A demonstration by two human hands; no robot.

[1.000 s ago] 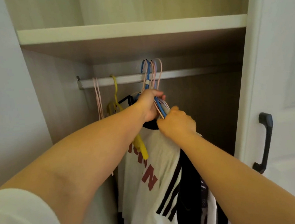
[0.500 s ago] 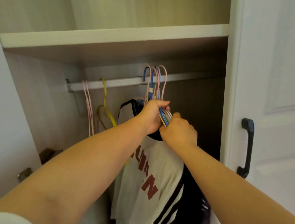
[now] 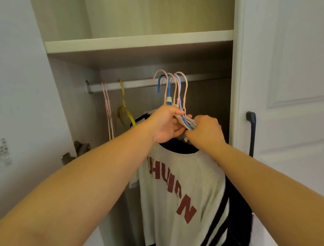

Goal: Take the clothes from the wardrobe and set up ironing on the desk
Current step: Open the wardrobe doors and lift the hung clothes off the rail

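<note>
Head view: you are gripping a bunch of hangers in front of the wardrobe rail, their pink and blue hooks gathered at the bar (whether they are resting on it or already lifted clear is hard to tell). Your left hand is closing around the hanger necks, and your right hand is pinching the same bundle just beside it. Hanging below is a white T-shirt with red lettering, with darker clothes behind it toward the door. These garments are looking soft and light, likely to swing and slide off the thin, smooth hangers, so holding at the necks, close under the hooks, is probably giving you the best control. A yellow hanger is hanging apart, further left.
</note>
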